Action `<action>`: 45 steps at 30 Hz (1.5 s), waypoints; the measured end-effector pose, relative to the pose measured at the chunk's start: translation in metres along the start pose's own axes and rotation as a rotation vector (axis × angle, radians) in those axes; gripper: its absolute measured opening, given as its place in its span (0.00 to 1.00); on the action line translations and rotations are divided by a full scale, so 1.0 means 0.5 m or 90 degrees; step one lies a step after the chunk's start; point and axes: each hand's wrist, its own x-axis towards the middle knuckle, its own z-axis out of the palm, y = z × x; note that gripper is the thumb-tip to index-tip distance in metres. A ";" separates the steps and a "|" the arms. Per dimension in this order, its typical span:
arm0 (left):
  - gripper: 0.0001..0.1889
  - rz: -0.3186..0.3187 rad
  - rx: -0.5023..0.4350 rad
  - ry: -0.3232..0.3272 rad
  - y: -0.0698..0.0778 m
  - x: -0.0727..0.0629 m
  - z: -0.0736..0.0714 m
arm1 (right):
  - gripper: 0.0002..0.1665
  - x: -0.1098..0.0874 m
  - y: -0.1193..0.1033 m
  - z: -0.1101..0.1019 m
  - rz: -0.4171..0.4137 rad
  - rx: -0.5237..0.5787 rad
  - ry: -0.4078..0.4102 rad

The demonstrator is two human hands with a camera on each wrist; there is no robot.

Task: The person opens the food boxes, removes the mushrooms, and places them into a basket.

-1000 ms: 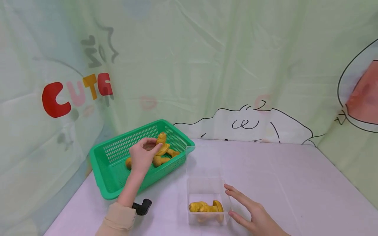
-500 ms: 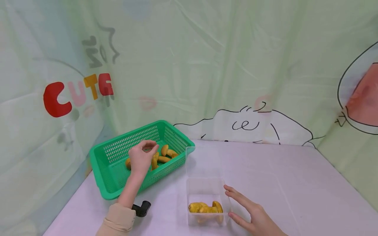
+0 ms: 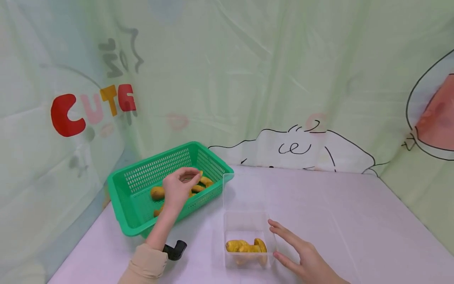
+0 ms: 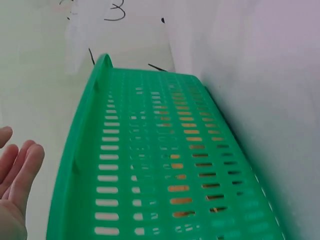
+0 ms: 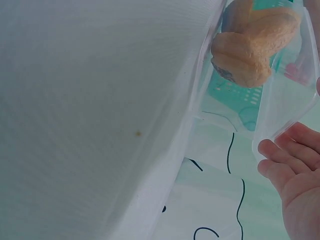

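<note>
Over the green basket (image 3: pixel 142 229), my left hand (image 3: pixel 178 187) reaches with thumb and fingers brought near each other. A bit of yellow shows just past its fingertips; whether they touch it cannot be told. In the left wrist view nothing shows between the fingers (image 4: pixel 26 172), beside the green basket wall (image 4: pixel 125 150). Several yellow-brown mushrooms (image 3: pixel 157 193) lie in the basket, partly hidden by the hand. My right hand (image 3: pixel 306 256) has fingers extended along the right side of a clear plastic box (image 3: pixel 246 221). Inside lie yellow mushrooms (image 3: pixel 235 245), also seen as mushrooms (image 5: pixel 240 55) through its wall.
The box's clear lid (image 3: pixel 246 192) stands raised at its back. A black device (image 3: pixel 175 250) sits at my left wrist. A pale cloth-covered table (image 3: pixel 319 209) lies under everything, with a printed curtain (image 3: pixel 248 79) behind and at the sides.
My left hand has let go of a mushroom it held up a second ago, which dropped back among the others. It has since shifted slightly right. My right hand stays by the box.
</note>
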 end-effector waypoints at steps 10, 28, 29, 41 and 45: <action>0.09 0.045 -0.040 -0.122 0.090 -0.041 0.027 | 0.35 0.003 0.004 0.000 -0.007 0.033 -0.020; 0.12 0.012 -0.076 -0.369 0.042 -0.079 0.080 | 0.38 0.001 -0.002 0.003 -0.010 -0.008 0.019; 0.12 0.015 -0.070 -0.389 0.041 -0.081 0.083 | 0.38 0.001 -0.003 0.002 -0.006 -0.010 0.018; 0.14 0.031 0.190 -0.607 0.041 -0.117 0.159 | 0.36 0.001 0.004 -0.003 -0.006 0.013 -0.003; 0.14 0.062 0.317 -0.654 0.039 -0.126 0.174 | 0.39 -0.001 0.005 0.003 -0.022 0.007 0.022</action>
